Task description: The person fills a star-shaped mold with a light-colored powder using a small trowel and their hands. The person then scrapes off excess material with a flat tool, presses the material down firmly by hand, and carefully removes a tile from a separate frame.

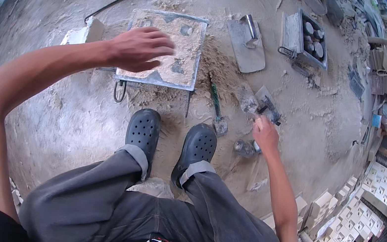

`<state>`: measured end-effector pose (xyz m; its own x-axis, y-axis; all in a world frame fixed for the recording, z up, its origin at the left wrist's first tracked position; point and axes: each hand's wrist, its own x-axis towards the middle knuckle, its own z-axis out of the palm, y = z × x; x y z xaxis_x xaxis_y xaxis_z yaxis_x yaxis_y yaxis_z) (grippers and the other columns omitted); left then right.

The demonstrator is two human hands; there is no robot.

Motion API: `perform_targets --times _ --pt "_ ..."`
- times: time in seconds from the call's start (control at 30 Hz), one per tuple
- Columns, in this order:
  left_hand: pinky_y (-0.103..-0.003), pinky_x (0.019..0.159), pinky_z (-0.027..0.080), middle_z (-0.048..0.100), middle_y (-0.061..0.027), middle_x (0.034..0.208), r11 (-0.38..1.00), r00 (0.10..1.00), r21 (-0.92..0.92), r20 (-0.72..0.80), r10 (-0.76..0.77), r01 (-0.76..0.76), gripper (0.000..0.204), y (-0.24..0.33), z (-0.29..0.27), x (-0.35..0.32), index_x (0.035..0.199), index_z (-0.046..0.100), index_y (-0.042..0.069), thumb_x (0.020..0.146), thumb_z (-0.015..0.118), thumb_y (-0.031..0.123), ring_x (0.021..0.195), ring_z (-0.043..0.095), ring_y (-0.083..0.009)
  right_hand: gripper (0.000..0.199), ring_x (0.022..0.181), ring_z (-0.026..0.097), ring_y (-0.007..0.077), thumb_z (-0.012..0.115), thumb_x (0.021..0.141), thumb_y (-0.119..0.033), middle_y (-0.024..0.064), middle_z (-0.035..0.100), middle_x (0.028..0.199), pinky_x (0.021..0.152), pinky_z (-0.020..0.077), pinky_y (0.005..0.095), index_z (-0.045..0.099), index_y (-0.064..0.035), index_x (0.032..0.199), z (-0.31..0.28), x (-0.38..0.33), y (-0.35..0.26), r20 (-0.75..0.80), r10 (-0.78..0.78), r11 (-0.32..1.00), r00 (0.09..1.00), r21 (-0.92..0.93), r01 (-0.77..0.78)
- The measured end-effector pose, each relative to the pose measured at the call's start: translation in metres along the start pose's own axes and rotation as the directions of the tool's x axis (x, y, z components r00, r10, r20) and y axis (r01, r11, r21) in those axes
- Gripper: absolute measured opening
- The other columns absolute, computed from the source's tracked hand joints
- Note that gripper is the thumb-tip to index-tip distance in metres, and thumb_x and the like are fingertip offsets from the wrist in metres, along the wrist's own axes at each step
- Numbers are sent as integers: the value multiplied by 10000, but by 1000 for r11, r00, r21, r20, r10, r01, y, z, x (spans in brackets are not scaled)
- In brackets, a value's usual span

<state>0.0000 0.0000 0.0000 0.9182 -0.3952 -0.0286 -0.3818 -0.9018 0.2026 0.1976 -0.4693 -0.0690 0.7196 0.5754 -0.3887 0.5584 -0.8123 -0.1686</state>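
Observation:
My left hand (140,49) hovers over a square metal frame (159,85) packed with pale sand, with dark patches showing at several spots. Its fingers stretch out slightly apart, a little blurred, and nothing is in them. Down to the right, my right hand (266,132) has its fingers curled together beside the dark handle of a flat trowel (270,105). Whatever those fingers hold, if anything, I cannot make out. A small trowel with a green handle (215,99) lies on the ground between the frame and my right hand.
A plastering float with a tubular metal handle (250,44) lies beyond. Farther right stands a metal box (300,37) holding round pieces. White blocks (84,32) sit left of the frame. My dark clogs (142,133) are close to its near edge. Pale patterned blocks (354,220) are stacked at the right.

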Motion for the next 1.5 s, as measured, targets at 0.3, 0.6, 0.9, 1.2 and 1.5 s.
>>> perform_targets --times 0.3,0.6,0.9,1.2,1.5 --pt "-500 1163 241 344 -262 1483 634 719 -340 314 -619 695 585 55 97 222 1394 375 -99 953 417 282 1422 257 -400 284 893 667 393 624 872 -339 189 697 944 769 527 508 654 -99 1023 -10 -26 -27 94 51 999 994 11 -52" --pt "-424 1217 -48 73 -199 1632 277 358 -371 169 -918 886 732 31 211 251 1525 141 -73 983 343 374 1519 14 -326 286 915 662 414 581 911 -304 216 694 948 790 527 511 662 -55 1028 2 32 -91 118 70 985 991 148 -87" --pt "-434 1222 137 174 -248 1596 512 569 -254 280 -773 821 741 71 194 276 1488 216 -111 898 511 228 1488 167 -373 279 905 632 455 574 894 -310 241 670 941 771 501 549 622 -48 977 29 97 -95 42 -17 985 999 174 9" --pt "-454 1211 196 272 -296 1539 778 836 -385 -33 -548 496 589 80 128 205 1402 406 -105 927 502 230 1461 240 -382 349 961 648 435 601 877 -340 242 687 1005 839 508 512 665 -58 1072 -7 78 -107 -34 43 974 998 224 -34" --pt "-406 1239 128 211 -182 1601 962 848 172 457 -268 211 553 12 -52 0 1492 283 -28 974 356 152 1499 160 -283 386 974 639 432 611 866 -380 223 685 1038 837 505 485 669 -97 1122 -88 67 -149 -173 -65 953 983 281 112"
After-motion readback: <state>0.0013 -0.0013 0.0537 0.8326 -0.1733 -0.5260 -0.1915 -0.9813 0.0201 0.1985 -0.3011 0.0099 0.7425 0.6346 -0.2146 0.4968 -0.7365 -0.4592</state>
